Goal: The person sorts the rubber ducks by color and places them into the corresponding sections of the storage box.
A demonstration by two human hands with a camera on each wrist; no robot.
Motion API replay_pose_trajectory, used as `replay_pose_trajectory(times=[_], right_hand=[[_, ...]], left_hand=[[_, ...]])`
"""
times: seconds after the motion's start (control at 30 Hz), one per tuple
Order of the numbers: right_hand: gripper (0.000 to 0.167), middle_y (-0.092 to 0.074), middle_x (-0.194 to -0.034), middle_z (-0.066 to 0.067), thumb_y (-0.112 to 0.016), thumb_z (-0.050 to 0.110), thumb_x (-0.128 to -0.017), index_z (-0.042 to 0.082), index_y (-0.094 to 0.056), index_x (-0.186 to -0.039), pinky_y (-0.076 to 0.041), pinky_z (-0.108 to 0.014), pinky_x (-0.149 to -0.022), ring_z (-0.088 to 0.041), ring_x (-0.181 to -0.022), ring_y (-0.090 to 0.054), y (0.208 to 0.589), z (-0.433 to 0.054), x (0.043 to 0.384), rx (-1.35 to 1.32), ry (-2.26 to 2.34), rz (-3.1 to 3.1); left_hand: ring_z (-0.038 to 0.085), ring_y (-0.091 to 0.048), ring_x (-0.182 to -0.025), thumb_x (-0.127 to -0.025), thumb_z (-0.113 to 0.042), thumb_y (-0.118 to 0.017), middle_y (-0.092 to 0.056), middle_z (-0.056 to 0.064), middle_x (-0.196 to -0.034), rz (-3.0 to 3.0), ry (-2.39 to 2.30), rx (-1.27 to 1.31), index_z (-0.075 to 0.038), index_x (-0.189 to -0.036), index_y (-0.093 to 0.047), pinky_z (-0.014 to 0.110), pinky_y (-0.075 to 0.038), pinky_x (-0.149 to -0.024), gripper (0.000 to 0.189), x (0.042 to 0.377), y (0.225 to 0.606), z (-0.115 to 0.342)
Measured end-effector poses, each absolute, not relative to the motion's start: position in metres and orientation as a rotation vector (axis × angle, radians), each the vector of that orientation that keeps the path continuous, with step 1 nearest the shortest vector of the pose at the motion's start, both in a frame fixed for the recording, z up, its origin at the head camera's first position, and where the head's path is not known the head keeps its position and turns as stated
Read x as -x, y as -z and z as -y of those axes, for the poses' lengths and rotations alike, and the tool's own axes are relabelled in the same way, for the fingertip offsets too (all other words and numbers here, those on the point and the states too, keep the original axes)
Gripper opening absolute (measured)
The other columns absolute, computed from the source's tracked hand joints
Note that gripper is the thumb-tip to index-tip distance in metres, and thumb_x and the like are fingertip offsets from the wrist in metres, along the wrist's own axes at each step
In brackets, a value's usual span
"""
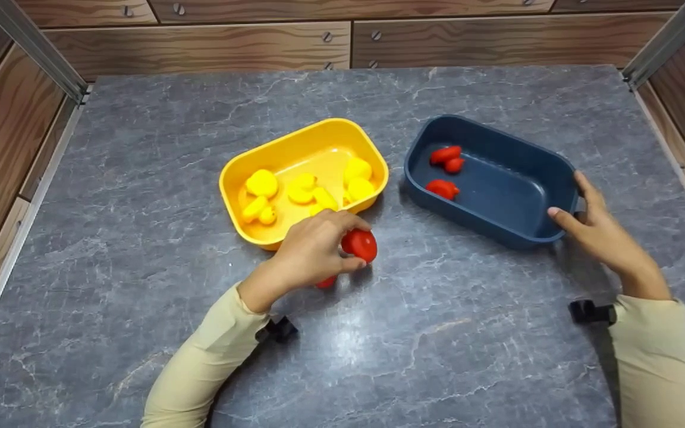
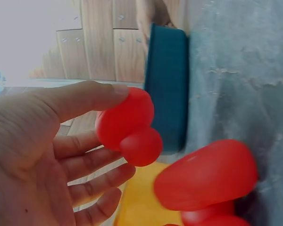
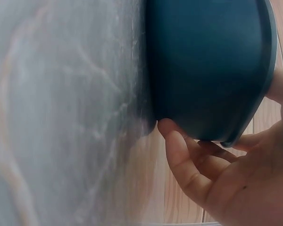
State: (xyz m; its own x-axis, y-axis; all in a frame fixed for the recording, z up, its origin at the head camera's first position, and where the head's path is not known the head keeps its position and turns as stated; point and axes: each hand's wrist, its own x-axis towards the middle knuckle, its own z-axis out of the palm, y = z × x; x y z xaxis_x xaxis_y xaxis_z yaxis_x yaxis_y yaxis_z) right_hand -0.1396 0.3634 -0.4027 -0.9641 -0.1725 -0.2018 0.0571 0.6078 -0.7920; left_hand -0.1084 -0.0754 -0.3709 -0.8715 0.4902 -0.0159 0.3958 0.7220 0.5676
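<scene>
Between thumb and fingertips, my left hand pinches a red toy duck, held just off the near right corner of the yellow bin. Below that hand, another red duck lies on the table, mostly hidden in the head view; the left wrist view shows more red duck shapes there. My right hand grips the right end of the dark blue bin, thumb over the rim. In the right wrist view its fingers curl against the bin's outer wall.
Several yellow ducks lie inside the yellow bin. A few red ducks sit at the left end of the blue bin. The bins stand side by side on a grey marbled table, with wood-patterned panels behind.
</scene>
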Motion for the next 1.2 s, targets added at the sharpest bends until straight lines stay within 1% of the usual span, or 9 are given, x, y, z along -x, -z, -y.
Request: replay_pose_trajectory(times=[0.1,0.23,0.47,0.63,0.7,0.83,0.93,1.07,1.2], right_hand=[[0.084,0.015,-0.155,-0.029,-0.043,0.026,-0.103,0.009,0.024,-0.15,-0.039,0.001,-0.076,-0.059,-0.128,-0.029,0.403,-0.363,0.14,0.1,1.293,-2.552],[0.084,0.017,-0.155,-0.03,-0.044,0.026,-0.103,0.009,0.024,-0.15,-0.038,0.002,-0.075,-0.063,-0.127,-0.027,0.403,-0.364,0.14,0.09,1.289,-2.562],[0.085,0.017,-0.154,-0.031,-0.044,0.028,-0.102,0.009,0.023,-0.151,-0.037,0.002,-0.075,-0.063,-0.126,-0.028,0.403,-0.365,0.14,0.086,1.281,-2.573],[0.085,0.017,-0.154,-0.031,-0.045,0.028,-0.102,0.008,0.022,-0.151,-0.037,0.002,-0.075,-0.062,-0.126,-0.029,0.404,-0.364,0.14,0.088,1.292,-2.578],[0.085,0.018,-0.154,-0.031,-0.046,0.029,-0.102,0.009,0.021,-0.151,-0.036,0.002,-0.076,-0.061,-0.128,-0.027,0.404,-0.364,0.14,0.083,1.284,-2.582],[0.086,0.019,-0.155,-0.029,-0.047,0.032,-0.101,0.011,0.019,-0.152,-0.031,0.003,-0.082,-0.056,-0.136,-0.013,0.404,-0.364,0.141,0.073,1.256,-2.6],[0.086,0.02,-0.155,-0.027,-0.047,0.032,-0.101,0.011,0.019,-0.152,-0.028,0.003,-0.083,-0.052,-0.14,-0.005,0.405,-0.364,0.141,0.077,1.252,-2.593],[0.087,0.022,-0.155,-0.027,-0.046,0.032,-0.101,0.01,0.021,-0.151,-0.031,0.003,-0.079,-0.053,-0.138,-0.011,0.405,-0.364,0.141,0.084,1.249,-2.582],[0.086,0.021,-0.155,-0.028,-0.046,0.031,-0.101,0.009,0.02,-0.152,-0.031,0.003,-0.079,-0.053,-0.138,-0.011,0.404,-0.363,0.141,0.082,1.251,-2.595]], left_hand=[[0.018,-0.058,-0.102,-0.076,-0.029,-0.082,-0.068,-0.002,-0.111,-2.751,-0.909,-0.706,-0.019,-0.118,-0.066,0.036,-0.047,-0.084,0.046,0.107,0.367,0.078],[0.02,-0.058,-0.103,-0.076,-0.029,-0.082,-0.068,-0.001,-0.113,-2.74,-0.968,-0.707,-0.018,-0.119,-0.066,0.036,-0.047,-0.086,0.046,0.107,0.363,0.08],[0.019,-0.058,-0.104,-0.077,-0.027,-0.081,-0.068,-0.002,-0.116,-2.765,-1.047,-0.691,-0.018,-0.121,-0.066,0.035,-0.046,-0.089,0.047,0.109,0.359,0.078],[0.019,-0.058,-0.102,-0.077,-0.03,-0.081,-0.068,-0.002,-0.119,-2.791,-1.113,-0.721,-0.018,-0.121,-0.066,0.034,-0.046,-0.086,0.048,0.113,0.359,0.068],[0.018,-0.057,-0.102,-0.078,-0.031,-0.081,-0.067,-0.002,-0.119,-2.809,-1.131,-0.728,-0.017,-0.121,-0.066,0.033,-0.046,-0.086,0.048,0.115,0.36,0.062],[0.018,-0.057,-0.104,-0.078,-0.032,-0.08,-0.067,-0.003,-0.12,-2.811,-1.207,-0.726,-0.017,-0.121,-0.066,0.031,-0.046,-0.088,0.047,0.12,0.362,0.048],[0.018,-0.057,-0.108,-0.078,-0.031,-0.08,-0.066,-0.003,-0.122,-2.784,-1.281,-0.71,-0.016,-0.122,-0.066,0.03,-0.045,-0.093,0.048,0.124,0.363,0.038],[0.017,-0.056,-0.112,-0.078,-0.031,-0.08,-0.066,-0.003,-0.123,-2.746,-1.368,-0.677,-0.016,-0.122,-0.066,0.028,-0.043,-0.096,0.048,0.129,0.363,0.027],[0.015,-0.055,-0.117,-0.078,-0.028,-0.081,-0.066,-0.003,-0.123,-2.711,-1.472,-0.665,-0.015,-0.121,-0.066,0.026,-0.041,-0.1,0.048,0.133,0.362,0.016]])
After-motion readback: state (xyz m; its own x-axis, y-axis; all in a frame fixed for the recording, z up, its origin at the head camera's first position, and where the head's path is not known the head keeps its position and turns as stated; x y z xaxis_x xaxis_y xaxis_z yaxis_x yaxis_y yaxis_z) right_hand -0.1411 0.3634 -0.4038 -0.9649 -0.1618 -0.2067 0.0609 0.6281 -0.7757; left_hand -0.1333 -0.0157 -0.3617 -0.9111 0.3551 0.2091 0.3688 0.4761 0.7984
